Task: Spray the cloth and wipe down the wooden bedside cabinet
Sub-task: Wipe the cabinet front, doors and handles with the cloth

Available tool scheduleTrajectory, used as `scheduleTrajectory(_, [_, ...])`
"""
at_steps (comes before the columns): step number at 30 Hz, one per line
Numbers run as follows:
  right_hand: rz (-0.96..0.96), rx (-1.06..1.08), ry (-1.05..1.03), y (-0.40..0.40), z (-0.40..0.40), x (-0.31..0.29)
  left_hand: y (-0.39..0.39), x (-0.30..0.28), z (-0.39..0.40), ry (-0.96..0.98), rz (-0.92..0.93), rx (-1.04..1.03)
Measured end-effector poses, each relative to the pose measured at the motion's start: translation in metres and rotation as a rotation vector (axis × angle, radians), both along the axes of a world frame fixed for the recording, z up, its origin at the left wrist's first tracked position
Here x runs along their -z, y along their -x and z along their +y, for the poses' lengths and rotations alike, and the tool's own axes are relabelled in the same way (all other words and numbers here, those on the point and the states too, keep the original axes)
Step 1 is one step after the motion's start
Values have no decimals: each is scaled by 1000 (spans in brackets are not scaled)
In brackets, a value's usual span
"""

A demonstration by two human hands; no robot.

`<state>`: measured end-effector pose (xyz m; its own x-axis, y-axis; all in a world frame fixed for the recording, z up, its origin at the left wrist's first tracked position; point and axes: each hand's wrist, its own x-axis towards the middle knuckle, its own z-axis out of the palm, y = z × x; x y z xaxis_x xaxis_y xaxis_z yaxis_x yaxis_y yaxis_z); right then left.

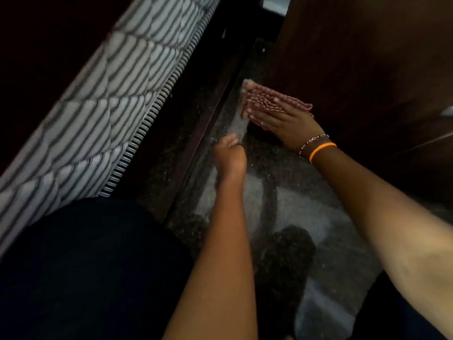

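Note:
The dark wooden bedside cabinet [362, 69] fills the upper right. A pink checked cloth [264, 98], folded, lies flat against the cabinet's side low down near the floor. My right hand [286, 123], with a bead bracelet and an orange band at the wrist, presses the cloth onto the wood with its fingers stretched out over it. My left hand [229, 155] rests on the floor between bed and cabinet, fingers bent together, and nothing shows in it. No spray bottle is in view.
A striped mattress [98, 106] on a dark bed frame [196, 123] runs along the left. A narrow strip of speckled stone floor [294, 212] lies between bed and cabinet. My dark-clothed knee [85, 266] fills the lower left.

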<state>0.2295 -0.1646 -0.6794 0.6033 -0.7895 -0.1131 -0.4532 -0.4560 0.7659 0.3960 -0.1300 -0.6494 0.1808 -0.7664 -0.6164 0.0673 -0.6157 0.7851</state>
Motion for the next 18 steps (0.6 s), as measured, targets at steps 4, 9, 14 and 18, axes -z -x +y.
scheduleTrajectory(4, [78,-30,-161,17,22,62,-5,15,11,-37,-26,67])
scheduleTrajectory(9, [8,152,-310,43,56,63,-1,17,14,-28,-19,208])
scheduleTrajectory(14, [-432,222,-44,48,67,16,6,2,10,-21,30,228])
scheduleTrajectory(18, [-707,282,246,33,61,-46,15,-11,8,-14,91,165])
